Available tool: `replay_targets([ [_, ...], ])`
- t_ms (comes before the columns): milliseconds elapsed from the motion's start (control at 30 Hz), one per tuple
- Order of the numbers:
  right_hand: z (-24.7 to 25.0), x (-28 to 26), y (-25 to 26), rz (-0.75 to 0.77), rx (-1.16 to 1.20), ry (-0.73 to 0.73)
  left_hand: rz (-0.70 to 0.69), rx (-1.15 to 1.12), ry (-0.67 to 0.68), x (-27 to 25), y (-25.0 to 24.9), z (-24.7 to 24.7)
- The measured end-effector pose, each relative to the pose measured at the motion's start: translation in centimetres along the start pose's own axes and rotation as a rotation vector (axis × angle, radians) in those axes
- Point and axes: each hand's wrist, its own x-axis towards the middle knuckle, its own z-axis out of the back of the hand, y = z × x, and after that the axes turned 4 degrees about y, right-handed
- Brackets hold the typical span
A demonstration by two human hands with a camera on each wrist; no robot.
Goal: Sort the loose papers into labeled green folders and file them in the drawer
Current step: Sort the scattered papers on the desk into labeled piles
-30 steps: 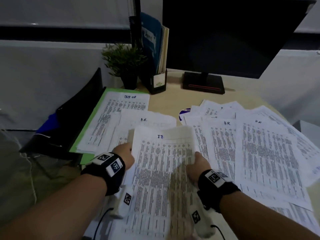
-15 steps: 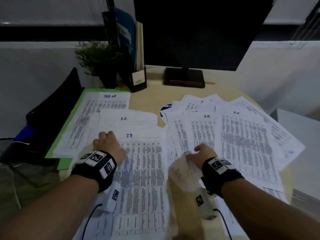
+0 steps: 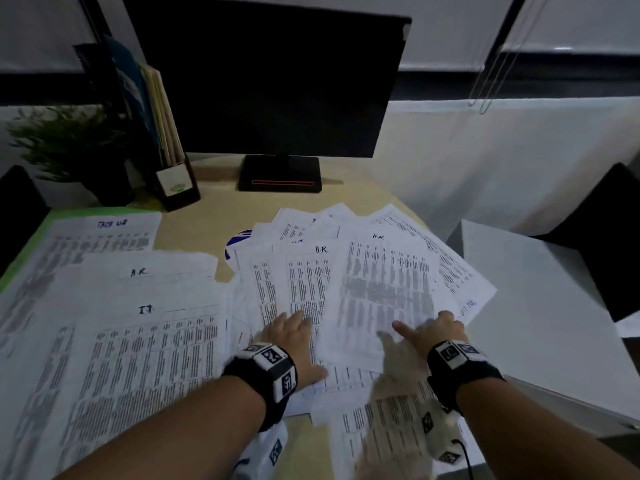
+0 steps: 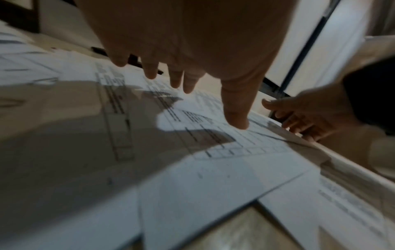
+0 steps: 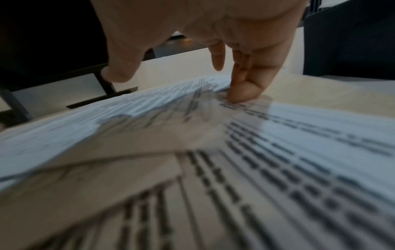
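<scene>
Printed sheets cover the desk. At the left, a sheet marked I.T (image 3: 149, 341) lies on top of a sheet marked with two letters (image 3: 145, 271) and a sheet (image 3: 104, 237) lying on an open green folder (image 3: 14, 271). At the right is a fan of loose papers, two of them headed H.R (image 3: 311, 271) (image 3: 384, 282). My left hand (image 3: 294, 337) lies flat on the fan's near left part, fingers (image 4: 237, 118) straight and spread. My right hand (image 3: 433, 330) presses its fingertips (image 5: 241, 94) on the top H.R sheet, thumb lifted apart.
A dark monitor (image 3: 270, 81) on its base (image 3: 280, 174) stands at the back, with a file holder (image 3: 162, 133) and a potted plant (image 3: 69, 143) at the back left. A white block (image 3: 536, 306) adjoins the desk on the right. Black chairs (image 3: 17, 202) flank it.
Both hands let go of the I.T sheet, which now lies on the left pile. They moved right onto the fanned loose papers, and my view turned right.
</scene>
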Motion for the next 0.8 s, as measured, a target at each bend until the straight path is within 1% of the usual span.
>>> replay_targets([
  [100, -0.4, 0.4, 0.9, 0.034, -0.063, 0.058, -0.074, 0.104, 0.039, 1.1, -1.0, -0.1],
  [200, 0.1, 0.6, 1.2, 0.056, 0.029, 0.128, -0.064, 0.134, 0.067, 1.8, -1.5, -0.2],
  [267, 0.6, 1.1, 1.3, 0.086, 0.027, 0.159, -0.061, 0.130, 0.043, 1.9, -1.6, 0.1],
  [333, 0.9, 1.1, 1.6, 0.134, -0.035, 0.175, -0.050, 0.051, -0.036, 2.0, -1.7, 0.5],
  [367, 0.9, 1.2, 1.6, 0.144, -0.079, 0.183, -0.003, -0.014, -0.102, 2.0, -1.8, 0.7],
  [400, 0.8, 1.1, 1.6, 0.146, -0.108, 0.190, 0.087, -0.077, -0.171, 2.1, -1.8, 1.0],
  [433, 0.8, 1.1, 1.7, 0.151, -0.123, 0.189, 0.207, -0.137, -0.218, 2.2, -1.8, 1.5],
  [467, 0.7, 1.1, 1.7, 0.166, -0.130, 0.188, 0.330, -0.191, -0.223, 2.3, -1.6, 2.0],
  [500, 0.7, 1.1, 1.7, 0.191, -0.139, 0.180, 0.425, -0.249, -0.197, 2.5, -1.3, 2.5],
  [533, 0.9, 0.9, 1.7, 0.228, -0.158, 0.167, 0.492, -0.317, -0.163, 2.8, -1.0, 2.8],
  [600, 0.9, 0.9, 1.7, 0.304, -0.216, 0.128, 0.553, -0.428, -0.110, 3.4, -0.2, 3.2],
  [667, 0.8, 0.5, 1.8, 0.372, -0.254, 0.113, 0.570, -0.523, -0.116, 3.9, 0.6, 3.3],
  [733, 0.4, 0.1, 2.1, 0.408, -0.274, 0.146, 0.561, -0.636, -0.124, 4.1, 1.1, 3.2],
  [800, 0.1, -0.4, 2.4, 0.406, -0.279, 0.192, 0.535, -0.684, -0.093, 4.1, 1.5, 2.9],
])
